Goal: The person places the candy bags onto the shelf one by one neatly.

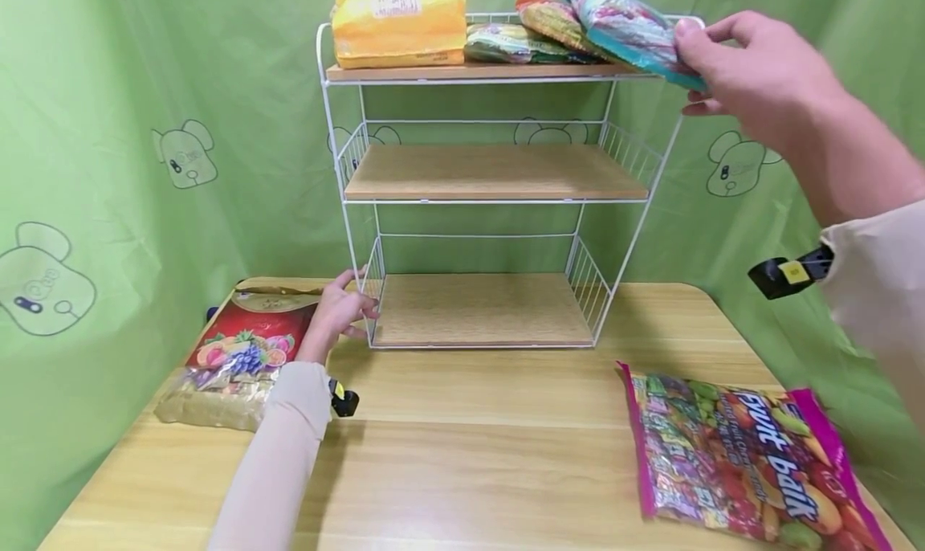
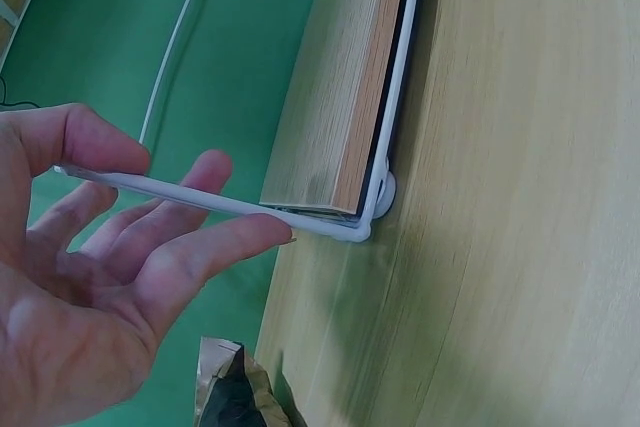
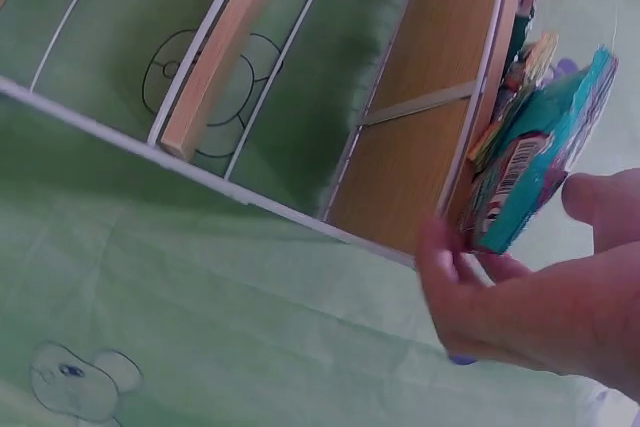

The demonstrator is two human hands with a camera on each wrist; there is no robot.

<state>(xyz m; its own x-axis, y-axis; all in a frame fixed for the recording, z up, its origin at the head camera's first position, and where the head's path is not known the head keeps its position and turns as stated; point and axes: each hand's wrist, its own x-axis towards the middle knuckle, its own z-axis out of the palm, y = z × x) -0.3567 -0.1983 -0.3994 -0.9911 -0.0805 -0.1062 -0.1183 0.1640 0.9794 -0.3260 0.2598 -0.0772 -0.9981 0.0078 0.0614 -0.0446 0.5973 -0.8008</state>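
My right hand (image 1: 776, 81) pinches a teal snack bag (image 1: 636, 33) at its right end, thumb on top. In the right wrist view the teal bag slants over the end of the top shelf board (image 3: 425, 97), its barcode side showing. Under and beside it lie an orange-red bag (image 1: 552, 25) and a green-yellow bag (image 1: 509, 41); a large orange packet (image 1: 401, 29) stands at the shelf's left. My left hand (image 1: 340, 306) holds the lower left post of the white wire rack (image 1: 332, 117); in the left wrist view, thumb and fingers lie about the white rod (image 2: 210, 199).
A red and gold candy bag (image 1: 249, 338) lies on the wooden table (image 1: 462, 455) beside my left forearm. At the front right lies a pink-edged "Fruit balk" bag (image 1: 751, 455). The rack has a middle board (image 1: 499, 169) and a bottom board (image 1: 480, 310). Green curtain (image 1: 108, 77) surrounds the table.
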